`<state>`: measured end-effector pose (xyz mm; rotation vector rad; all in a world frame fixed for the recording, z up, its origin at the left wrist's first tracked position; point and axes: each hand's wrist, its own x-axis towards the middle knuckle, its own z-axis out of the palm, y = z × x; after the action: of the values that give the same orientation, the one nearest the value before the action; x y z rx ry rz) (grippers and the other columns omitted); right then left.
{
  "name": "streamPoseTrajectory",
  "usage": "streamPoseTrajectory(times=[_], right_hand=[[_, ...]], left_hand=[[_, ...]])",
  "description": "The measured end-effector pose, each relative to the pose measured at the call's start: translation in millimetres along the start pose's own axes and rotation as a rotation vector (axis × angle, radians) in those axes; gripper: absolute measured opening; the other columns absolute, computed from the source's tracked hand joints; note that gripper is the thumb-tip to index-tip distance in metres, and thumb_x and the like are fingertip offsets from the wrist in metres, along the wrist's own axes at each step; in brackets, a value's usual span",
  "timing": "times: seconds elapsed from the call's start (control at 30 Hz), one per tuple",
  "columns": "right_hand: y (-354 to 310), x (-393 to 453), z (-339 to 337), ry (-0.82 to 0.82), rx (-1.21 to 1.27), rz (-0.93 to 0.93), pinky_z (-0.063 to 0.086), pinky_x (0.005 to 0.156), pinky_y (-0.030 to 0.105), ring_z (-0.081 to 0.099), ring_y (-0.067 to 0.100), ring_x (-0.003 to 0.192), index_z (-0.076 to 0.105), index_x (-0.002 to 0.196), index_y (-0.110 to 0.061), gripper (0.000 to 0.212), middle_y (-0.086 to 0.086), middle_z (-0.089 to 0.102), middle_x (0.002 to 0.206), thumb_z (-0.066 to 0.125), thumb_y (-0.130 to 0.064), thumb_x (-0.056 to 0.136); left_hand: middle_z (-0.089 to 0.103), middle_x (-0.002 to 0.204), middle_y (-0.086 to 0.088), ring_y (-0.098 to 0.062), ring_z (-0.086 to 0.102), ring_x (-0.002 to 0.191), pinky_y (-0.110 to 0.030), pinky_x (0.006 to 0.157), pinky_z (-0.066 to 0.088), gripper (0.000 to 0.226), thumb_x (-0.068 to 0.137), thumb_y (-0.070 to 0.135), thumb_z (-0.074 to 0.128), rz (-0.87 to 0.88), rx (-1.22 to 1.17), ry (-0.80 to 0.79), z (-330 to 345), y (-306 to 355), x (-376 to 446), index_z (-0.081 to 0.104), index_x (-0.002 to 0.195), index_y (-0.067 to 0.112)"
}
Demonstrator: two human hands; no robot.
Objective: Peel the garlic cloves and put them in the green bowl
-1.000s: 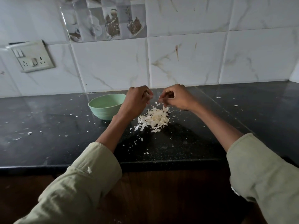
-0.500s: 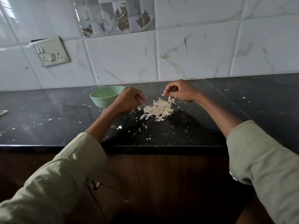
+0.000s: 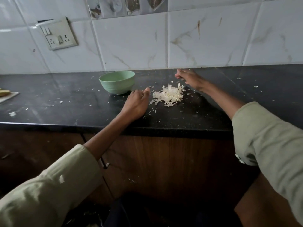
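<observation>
- Our left hand (image 3: 136,104) rests on the black bench (image 3: 65,102) just near and right of the green bowl (image 3: 116,81), fingers loosely bent and nothing in its grip.
- Our right hand (image 3: 191,79) is stretched to the far side of the bench, beyond the pile of peels (image 3: 168,95); it is blurred, and we cannot tell whether its grip holds a clove or a scrap of skin.
- We see no whole garlic clove on the bench — the bowl's inside is hidden behind its rim.
- The peels look papery and very light, so we judge they will scatter at a brush of the hand.
- A clove should be small, firm and a little slick once bare — we would pinch it at its ends between thumb and fingertips.
- The bowl looks light enough to slide if nudged.
</observation>
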<state>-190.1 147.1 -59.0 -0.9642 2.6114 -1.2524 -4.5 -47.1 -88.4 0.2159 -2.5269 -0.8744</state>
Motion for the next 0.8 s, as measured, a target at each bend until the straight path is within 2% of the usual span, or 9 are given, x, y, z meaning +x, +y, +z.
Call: streamPoseTrajectory(times=[0.1, 0.17, 0.27, 0.33, 0.4, 0.53, 0.63, 0.73, 0.8], right_hand=[[-3, 5, 4, -0.021, -0.001, 0.054, 0.026, 0.123, 0.048, 0.042, 0.030, 0.144, 0.052, 0.142, -0.004, 0.063, 0.018, 0.048, 0.151, 0.019, -0.048, 0.112], [-9, 7, 9, -0.072, -0.019, 0.066, 0.027, 0.120, 0.041, 0.041, 0.036, 0.144, 0.051, 0.143, 0.002, 0.067, 0.023, 0.047, 0.152, 0.015, -0.045, 0.113], [-18, 8, 18, -0.139, -0.058, -0.015, 0.033, 0.109, 0.034, 0.052, 0.028, 0.135, 0.058, 0.140, -0.002, 0.062, 0.017, 0.060, 0.141, 0.017, -0.041, 0.114], [-19, 7, 20, -0.152, -0.019, -0.074, 0.045, 0.103, 0.032, 0.065, 0.016, 0.118, 0.066, 0.132, -0.006, 0.057, 0.007, 0.072, 0.125, 0.024, -0.040, 0.114], [-20, 3, 16, -0.097, 0.051, -0.097, 0.052, 0.097, 0.032, 0.071, 0.017, 0.108, 0.070, 0.123, -0.005, 0.054, 0.005, 0.077, 0.112, 0.029, -0.039, 0.113], [-15, -6, 13, -0.005, 0.133, -0.015, 0.047, 0.112, 0.048, 0.062, 0.031, 0.125, 0.069, 0.121, -0.001, 0.056, 0.018, 0.068, 0.129, 0.031, -0.040, 0.113], [-16, -19, 20, -0.043, 0.045, 0.050, 0.025, 0.124, 0.052, 0.033, 0.028, 0.151, 0.070, 0.128, -0.012, 0.066, 0.015, 0.037, 0.163, 0.019, -0.052, 0.111], [-24, -29, 31, 0.012, 0.278, 0.098, 0.042, 0.109, 0.043, 0.055, 0.028, 0.130, 0.070, 0.123, -0.012, 0.064, 0.017, 0.063, 0.138, 0.021, -0.052, 0.111], [-30, -31, 44, 0.140, 0.270, 0.140, 0.042, 0.111, 0.042, 0.058, 0.027, 0.126, 0.065, 0.131, -0.006, 0.062, 0.016, 0.064, 0.134, 0.023, -0.048, 0.112]], left_hand=[[0.050, 0.067, -0.014, -0.025, 0.050, 0.065, -0.043, 0.070, 0.040, 0.059, 0.115, 0.040, 0.027, -0.001, -0.052, -0.038, 12, 9, 11, 0.042, 0.064, 0.014], [0.062, 0.088, -0.029, -0.041, 0.061, 0.087, -0.052, 0.081, 0.048, 0.065, 0.115, 0.043, 0.025, 0.000, -0.053, -0.063, 19, 18, 18, 0.058, 0.080, 0.000], [0.055, 0.079, -0.010, -0.023, 0.052, 0.073, -0.038, 0.069, 0.040, 0.052, 0.116, 0.041, 0.023, 0.011, -0.089, -0.106, 21, 28, 27, 0.051, 0.081, 0.013], [0.056, 0.093, -0.006, -0.020, 0.052, 0.084, -0.035, 0.075, 0.039, 0.044, 0.116, 0.043, 0.024, 0.002, -0.135, -0.102, 23, 28, 32, 0.051, 0.095, 0.015], [0.056, 0.091, -0.007, -0.020, 0.051, 0.081, -0.035, 0.072, 0.038, 0.042, 0.115, 0.041, 0.028, 0.008, -0.150, -0.023, 23, 20, 38, 0.053, 0.094, 0.015], [0.046, 0.078, -0.005, -0.017, 0.042, 0.069, -0.035, 0.069, 0.035, 0.044, 0.116, 0.040, 0.027, -0.026, -0.115, -0.030, 19, 12, 40, 0.045, 0.084, 0.015], [0.048, 0.087, 0.001, -0.013, 0.045, 0.077, -0.033, 0.081, 0.035, 0.042, 0.115, 0.045, 0.021, -0.041, -0.135, -0.134, 16, 19, 37, 0.033, 0.078, 0.032], [0.052, 0.109, -0.009, -0.019, 0.047, 0.102, -0.034, 0.089, 0.037, 0.043, 0.115, 0.047, 0.018, -0.082, -0.224, -0.190, 18, 31, 33, 0.035, 0.078, 0.033], [0.060, 0.129, -0.019, -0.024, 0.054, 0.115, -0.039, 0.102, 0.041, 0.053, 0.115, 0.048, 0.016, -0.119, -0.308, -0.191, 21, 41, 27, 0.059, 0.096, 0.023]])
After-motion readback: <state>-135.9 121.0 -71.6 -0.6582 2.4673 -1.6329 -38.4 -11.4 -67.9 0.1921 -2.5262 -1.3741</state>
